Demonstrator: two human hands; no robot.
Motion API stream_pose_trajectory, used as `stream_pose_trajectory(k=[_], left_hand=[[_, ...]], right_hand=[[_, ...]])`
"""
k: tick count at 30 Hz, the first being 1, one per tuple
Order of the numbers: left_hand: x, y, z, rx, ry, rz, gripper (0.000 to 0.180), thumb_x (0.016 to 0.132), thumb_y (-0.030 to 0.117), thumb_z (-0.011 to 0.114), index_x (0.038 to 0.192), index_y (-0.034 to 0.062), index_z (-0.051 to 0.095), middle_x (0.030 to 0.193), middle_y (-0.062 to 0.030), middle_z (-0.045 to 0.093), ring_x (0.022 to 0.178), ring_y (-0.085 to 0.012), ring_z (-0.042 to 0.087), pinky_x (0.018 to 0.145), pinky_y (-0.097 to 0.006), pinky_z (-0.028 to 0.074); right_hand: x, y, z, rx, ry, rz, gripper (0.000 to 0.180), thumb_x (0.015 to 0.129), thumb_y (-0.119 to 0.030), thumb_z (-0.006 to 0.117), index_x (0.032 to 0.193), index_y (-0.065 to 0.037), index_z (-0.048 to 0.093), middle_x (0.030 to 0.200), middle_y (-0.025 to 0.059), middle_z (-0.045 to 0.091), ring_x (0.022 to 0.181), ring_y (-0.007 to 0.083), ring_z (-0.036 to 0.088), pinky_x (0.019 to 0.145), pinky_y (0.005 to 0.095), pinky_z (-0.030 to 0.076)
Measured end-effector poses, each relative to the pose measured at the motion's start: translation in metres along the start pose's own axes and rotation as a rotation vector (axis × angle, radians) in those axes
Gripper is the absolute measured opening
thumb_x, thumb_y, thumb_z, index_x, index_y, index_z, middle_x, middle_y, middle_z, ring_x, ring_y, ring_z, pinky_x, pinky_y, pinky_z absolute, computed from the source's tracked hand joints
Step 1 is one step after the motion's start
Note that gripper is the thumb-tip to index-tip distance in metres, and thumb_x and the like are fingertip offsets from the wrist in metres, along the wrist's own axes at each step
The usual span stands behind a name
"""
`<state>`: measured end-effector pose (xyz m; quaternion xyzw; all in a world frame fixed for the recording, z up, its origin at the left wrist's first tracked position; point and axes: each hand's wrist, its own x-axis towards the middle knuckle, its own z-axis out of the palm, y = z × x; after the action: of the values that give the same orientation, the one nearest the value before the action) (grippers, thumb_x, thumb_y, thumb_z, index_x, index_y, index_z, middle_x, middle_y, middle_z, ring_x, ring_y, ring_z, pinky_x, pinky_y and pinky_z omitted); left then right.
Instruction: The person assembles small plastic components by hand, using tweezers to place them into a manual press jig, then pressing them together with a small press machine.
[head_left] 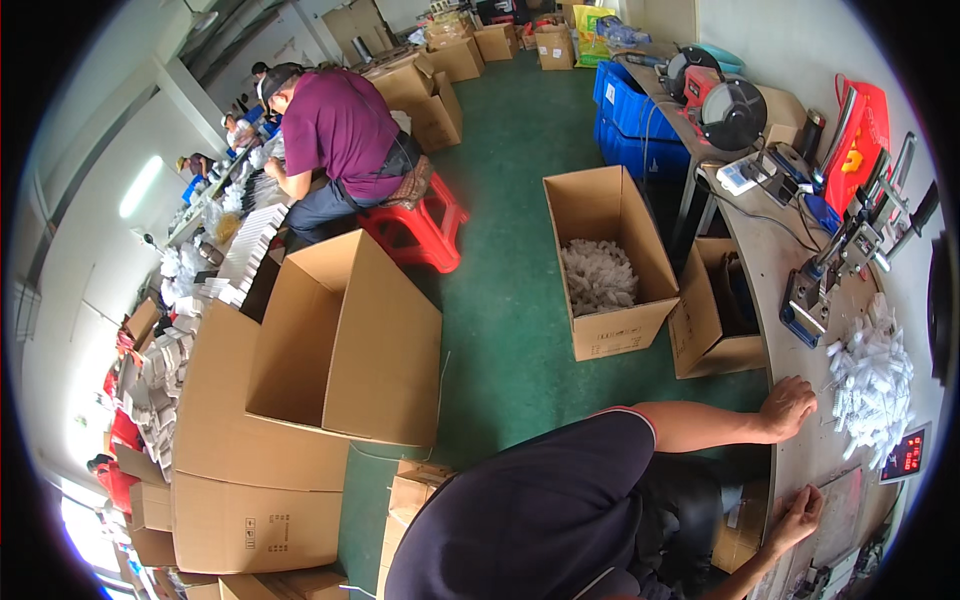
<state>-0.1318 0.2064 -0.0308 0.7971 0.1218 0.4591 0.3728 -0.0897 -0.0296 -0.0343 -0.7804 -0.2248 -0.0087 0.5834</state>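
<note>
At the workbench (765, 255) on the right, my left hand (788, 408) is at the front edge with its fingers curled; what they hold, if anything, is hidden. Close beyond it lies a loose pile of small white plastic pieces (872, 380). My right hand (798, 518) hovers lower down by the bench edge, thumb and fingers drawn together in a pinch. Whatever is between them is too small to make out. Past the pile sits a small display with red digits (906, 454). A lever hand press (825, 285) stands farther along the bench.
An open carton (610, 330) with white pieces inside stands on the green floor, beside another carton (705, 345). Blue crates (640, 130) are under the far bench, near disc-bladed power tools (715, 105). A large carton (345, 340) stands left. A co-worker (345, 140) sits on a red stool (425, 225).
</note>
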Motion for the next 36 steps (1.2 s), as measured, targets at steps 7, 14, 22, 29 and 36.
stream_pose_trajectory(k=[7, 14, 22, 29, 36], left_hand=[[-0.003, 0.007, -0.003, 0.103, 0.009, 0.04, 0.011, 0.084, 0.003, 0.067, 0.088, 0.011, 0.062, 0.094, -0.0067, 0.058, 0.099, -0.0292, 0.054, 0.091, -0.044, 0.042], [-0.003, 0.009, -0.002, 0.123, -0.026, 0.026, 0.01, 0.085, 0.004, 0.066, 0.091, 0.0105, 0.062, 0.097, -0.0074, 0.058, 0.103, -0.0298, 0.054, 0.096, -0.045, 0.042], [-0.003, 0.011, -0.003, 0.152, 0.008, 0.06, 0.011, 0.083, 0.003, 0.067, 0.09, 0.0102, 0.061, 0.095, -0.0077, 0.058, 0.101, -0.0301, 0.055, 0.092, -0.045, 0.043], [-0.003, 0.009, -0.002, 0.16, 0.008, 0.059, 0.016, 0.082, 0.003, 0.068, 0.092, 0.0106, 0.059, 0.096, -0.0076, 0.058, 0.101, -0.0305, 0.055, 0.093, -0.045, 0.043], [-0.002, 0.009, -0.002, 0.148, -0.002, 0.084, 0.017, 0.082, 0.001, 0.068, 0.092, 0.0107, 0.059, 0.095, -0.0075, 0.057, 0.099, -0.0301, 0.055, 0.09, -0.045, 0.043]], right_hand=[[0.0, -0.006, 0.001, -0.052, 0.008, 0.029, 0.015, 0.102, -0.014, 0.06, 0.101, 0.0, 0.066, 0.081, -0.002, 0.057, 0.065, 0.0063, 0.041, 0.057, 0.0242, 0.034], [0.001, 0.003, 0.0, -0.034, 0.023, -0.025, 0.015, 0.102, -0.013, 0.06, 0.105, 0.001, 0.066, 0.081, -0.0023, 0.057, 0.063, 0.0053, 0.041, 0.054, 0.0237, 0.033], [-0.003, -0.002, 0.004, -0.032, 0.029, -0.051, 0.014, 0.102, -0.011, 0.06, 0.102, 0.001, 0.066, 0.082, -0.0005, 0.058, 0.069, 0.0071, 0.046, 0.06, 0.025, 0.039], [-0.006, -0.007, 0.0, -0.031, 0.023, -0.01, 0.015, 0.101, -0.012, 0.06, 0.1, 0.001, 0.066, 0.082, -0.0001, 0.06, 0.068, 0.0075, 0.048, 0.061, 0.0249, 0.041], [-0.001, 0.015, -0.005, 0.011, 0.046, -0.035, 0.014, 0.1, -0.012, 0.061, 0.097, 0.0, 0.066, 0.082, -0.0001, 0.061, 0.068, 0.007, 0.049, 0.062, 0.0239, 0.041]])
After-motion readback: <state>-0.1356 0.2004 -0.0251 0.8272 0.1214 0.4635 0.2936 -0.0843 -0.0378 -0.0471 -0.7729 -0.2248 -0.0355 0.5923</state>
